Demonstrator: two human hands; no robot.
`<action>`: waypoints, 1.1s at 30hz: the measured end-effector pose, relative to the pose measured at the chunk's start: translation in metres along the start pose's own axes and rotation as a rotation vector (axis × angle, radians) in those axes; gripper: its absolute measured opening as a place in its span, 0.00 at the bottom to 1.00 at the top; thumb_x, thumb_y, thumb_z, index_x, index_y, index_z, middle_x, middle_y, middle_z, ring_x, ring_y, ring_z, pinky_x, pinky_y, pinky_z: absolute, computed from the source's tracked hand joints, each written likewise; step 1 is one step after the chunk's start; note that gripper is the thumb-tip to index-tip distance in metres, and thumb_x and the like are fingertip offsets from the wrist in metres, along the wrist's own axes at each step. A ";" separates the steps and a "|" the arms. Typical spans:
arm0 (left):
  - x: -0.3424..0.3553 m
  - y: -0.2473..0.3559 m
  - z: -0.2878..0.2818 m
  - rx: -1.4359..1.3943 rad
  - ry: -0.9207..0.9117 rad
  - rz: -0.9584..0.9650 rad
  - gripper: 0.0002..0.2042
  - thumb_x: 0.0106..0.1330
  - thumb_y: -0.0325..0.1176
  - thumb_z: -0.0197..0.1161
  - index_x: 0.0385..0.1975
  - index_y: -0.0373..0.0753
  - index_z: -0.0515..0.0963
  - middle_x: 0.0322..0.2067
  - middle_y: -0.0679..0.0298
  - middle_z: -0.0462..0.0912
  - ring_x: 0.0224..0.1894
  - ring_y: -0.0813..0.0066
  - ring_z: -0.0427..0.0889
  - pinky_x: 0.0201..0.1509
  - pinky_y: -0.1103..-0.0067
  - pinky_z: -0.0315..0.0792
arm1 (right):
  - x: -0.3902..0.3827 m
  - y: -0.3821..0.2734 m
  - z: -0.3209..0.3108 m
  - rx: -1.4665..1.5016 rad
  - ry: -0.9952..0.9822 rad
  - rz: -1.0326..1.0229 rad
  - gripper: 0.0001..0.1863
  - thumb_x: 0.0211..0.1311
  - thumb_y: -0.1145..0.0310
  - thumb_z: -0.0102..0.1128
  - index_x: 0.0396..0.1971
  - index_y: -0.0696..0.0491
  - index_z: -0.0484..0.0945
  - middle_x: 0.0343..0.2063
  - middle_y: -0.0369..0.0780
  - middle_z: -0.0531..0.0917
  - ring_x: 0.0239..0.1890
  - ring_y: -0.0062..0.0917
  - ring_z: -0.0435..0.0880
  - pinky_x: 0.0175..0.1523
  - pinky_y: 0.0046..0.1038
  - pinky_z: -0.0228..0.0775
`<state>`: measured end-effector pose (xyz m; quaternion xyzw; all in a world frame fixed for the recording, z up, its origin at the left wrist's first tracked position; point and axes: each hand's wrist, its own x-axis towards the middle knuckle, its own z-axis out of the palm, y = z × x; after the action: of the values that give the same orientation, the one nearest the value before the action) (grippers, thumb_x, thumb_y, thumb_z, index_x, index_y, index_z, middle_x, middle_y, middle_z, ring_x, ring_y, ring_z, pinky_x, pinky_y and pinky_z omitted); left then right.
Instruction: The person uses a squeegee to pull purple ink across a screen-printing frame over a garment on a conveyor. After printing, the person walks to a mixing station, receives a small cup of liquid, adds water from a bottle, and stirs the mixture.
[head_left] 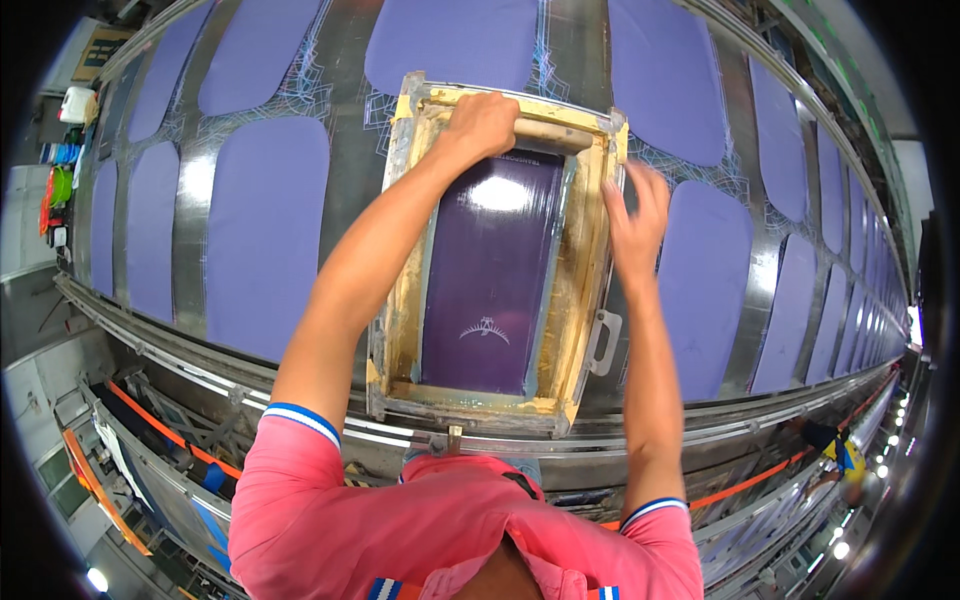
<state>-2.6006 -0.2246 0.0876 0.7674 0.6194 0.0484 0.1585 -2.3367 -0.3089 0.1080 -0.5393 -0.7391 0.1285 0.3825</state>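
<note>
Frame (480, 409), yellow and worn, lies on the long dark desk (352, 175), just past the person's pink shirt (400, 530). Inside the frame is a dark purple screen (490, 265) with a small pale mark near its close end. By the frame's far right corner, the right hand (640, 208) is open and a bit blurry; I cannot tell if it touches. At the frame's far end, the left hand (482, 125) grips a tan bar (558, 138). Flat purple pieces (268, 230) lie beside and beyond the frame.
</note>
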 end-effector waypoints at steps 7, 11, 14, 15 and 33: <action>0.051 -0.009 -0.018 -0.013 -0.112 -0.012 0.15 0.52 0.28 0.64 0.40 0.44 0.88 0.37 0.52 0.88 0.43 0.51 0.88 0.46 0.63 0.80 | 0.158 -0.012 0.078 -0.344 -0.889 -0.108 0.18 0.53 0.66 0.66 0.45 0.54 0.85 0.42 0.46 0.87 0.48 0.44 0.84 0.54 0.43 0.76; 0.022 -0.011 0.004 0.093 0.041 0.043 0.15 0.50 0.27 0.63 0.38 0.46 0.89 0.33 0.50 0.88 0.38 0.49 0.87 0.42 0.61 0.80 | 0.110 0.008 0.110 -0.424 -0.742 -0.146 0.12 0.50 0.73 0.58 0.35 0.55 0.86 0.36 0.50 0.87 0.40 0.47 0.87 0.48 0.46 0.78; -0.039 0.002 0.025 0.063 0.041 0.066 0.14 0.49 0.27 0.62 0.35 0.46 0.89 0.29 0.50 0.87 0.34 0.48 0.86 0.39 0.59 0.79 | 0.055 -0.005 0.095 -0.346 -0.674 -0.216 0.09 0.46 0.73 0.57 0.27 0.55 0.85 0.31 0.50 0.87 0.36 0.48 0.87 0.44 0.44 0.79; -0.064 0.009 0.031 0.029 0.032 0.074 0.13 0.49 0.27 0.62 0.34 0.46 0.89 0.28 0.51 0.86 0.33 0.48 0.86 0.38 0.59 0.79 | 0.026 -0.011 0.089 -0.328 -0.691 -0.197 0.09 0.46 0.73 0.58 0.27 0.56 0.84 0.31 0.50 0.87 0.36 0.47 0.87 0.43 0.44 0.79; -0.299 0.078 0.047 -0.112 -0.216 -0.027 0.14 0.48 0.23 0.61 0.33 0.45 0.88 0.28 0.52 0.87 0.34 0.50 0.86 0.38 0.59 0.79 | -0.179 -0.109 0.003 -0.181 -0.819 -0.101 0.08 0.47 0.73 0.57 0.26 0.55 0.85 0.28 0.50 0.86 0.31 0.46 0.87 0.40 0.44 0.80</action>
<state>-2.5833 -0.5357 0.1033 0.7498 0.6052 -0.0021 0.2676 -2.3921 -0.5103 0.0955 -0.4382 -0.8639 0.2480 0.0142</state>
